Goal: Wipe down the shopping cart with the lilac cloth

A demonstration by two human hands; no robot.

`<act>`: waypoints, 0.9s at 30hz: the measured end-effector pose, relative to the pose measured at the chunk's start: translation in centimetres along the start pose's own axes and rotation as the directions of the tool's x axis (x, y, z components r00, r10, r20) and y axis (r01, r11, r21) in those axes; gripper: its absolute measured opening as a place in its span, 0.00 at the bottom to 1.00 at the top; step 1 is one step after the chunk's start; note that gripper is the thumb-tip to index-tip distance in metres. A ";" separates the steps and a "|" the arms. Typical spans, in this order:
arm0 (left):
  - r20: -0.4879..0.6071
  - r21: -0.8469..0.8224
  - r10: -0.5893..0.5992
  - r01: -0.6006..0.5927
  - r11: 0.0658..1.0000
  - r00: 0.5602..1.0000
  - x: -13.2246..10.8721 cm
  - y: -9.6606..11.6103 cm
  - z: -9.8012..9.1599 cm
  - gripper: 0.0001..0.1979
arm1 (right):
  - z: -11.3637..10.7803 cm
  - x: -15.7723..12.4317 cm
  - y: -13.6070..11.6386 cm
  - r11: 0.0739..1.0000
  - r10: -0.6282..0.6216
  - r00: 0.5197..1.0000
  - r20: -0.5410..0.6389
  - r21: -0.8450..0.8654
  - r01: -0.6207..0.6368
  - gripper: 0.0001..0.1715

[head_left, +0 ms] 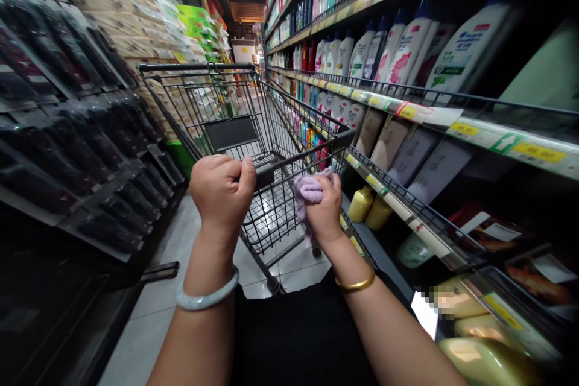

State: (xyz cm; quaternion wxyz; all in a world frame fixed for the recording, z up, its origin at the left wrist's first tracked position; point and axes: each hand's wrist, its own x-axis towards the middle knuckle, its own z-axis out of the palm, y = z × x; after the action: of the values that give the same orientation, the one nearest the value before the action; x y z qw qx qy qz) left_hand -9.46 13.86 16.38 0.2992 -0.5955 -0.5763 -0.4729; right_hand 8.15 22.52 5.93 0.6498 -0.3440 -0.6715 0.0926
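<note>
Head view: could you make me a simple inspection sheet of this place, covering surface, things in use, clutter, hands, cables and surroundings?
Surface: grey tiled floor.
Things in use: shopping cart, directly ahead; lilac cloth, bunched up.
Clutter: a bright white item low at right, partly pixelated, unclear.
Left hand: a closed fist at the cart's handle; whether the grip wraps it is hidden.
Right hand: closed on the cloth.
Cables: nothing seen.
Surroundings: at right, shelves of bottles with price labels along the shelf edge; at left, dark wrapped goods in rows.
</note>
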 end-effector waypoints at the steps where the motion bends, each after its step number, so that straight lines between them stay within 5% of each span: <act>1: -0.004 0.000 0.003 -0.003 1.000 1.000 0.0 0.0 0.0 0.27 | -0.1 0.0 -0.3 1.000 -0.007 1.000 0.001 -0.006 0.007 0.10; 4: -0.017 0.000 0.008 -0.008 1.000 1.000 0.1 0.1 -0.1 0.28 | -0.1 -1.4 -3.2 0.981 -0.195 0.970 0.145 0.031 0.192 0.13; 8: -0.009 0.017 -0.003 0.003 1.000 1.000 0.1 0.1 -0.1 0.28 | 0.4 -3.0 -5.5 0.906 -0.423 0.852 0.309 0.118 0.406 0.10; 10: -0.004 0.019 -0.007 0.007 1.000 1.000 0.1 0.1 -0.1 0.27 | 0.5 -2.5 -4.1 0.926 -0.376 0.885 0.275 0.097 0.363 0.11; 13: 0.004 0.008 0.000 0.000 1.000 1.000 0.0 0.0 0.0 0.27 | 0.1 -0.8 -1.3 0.993 -0.119 0.988 0.096 0.026 0.117 0.11; 15: -0.001 0.004 0.006 -0.006 1.000 1.000 0.0 0.0 0.0 0.27 | -0.2 -0.2 -0.8 1.000 -0.029 0.999 0.024 0.001 0.029 0.09; 18: -0.018 0.007 0.014 -0.013 1.000 1.000 -0.1 0.0 0.0 0.28 | -0.4 -0.8 -2.9 0.984 -0.180 0.975 0.133 0.041 0.176 0.10; 22: -0.024 0.013 0.028 -0.027 1.000 0.999 0.0 0.0 -0.1 0.28 | 0.0 -2.4 -5.9 0.918 -0.397 0.871 0.290 0.134 0.373 0.09; 27: -0.026 0.000 0.051 -0.051 0.999 0.998 0.0 -0.2 -0.1 0.28 | 0.2 -0.9 -2.5 0.986 -0.153 0.977 0.151 0.096 0.139 0.10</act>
State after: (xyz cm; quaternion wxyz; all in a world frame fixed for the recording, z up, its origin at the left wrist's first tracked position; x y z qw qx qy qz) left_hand -9.71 13.76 16.36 0.3183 -0.6040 -0.5569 -0.4730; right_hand 7.01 20.17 6.62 0.6138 -0.2575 -0.7396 0.0998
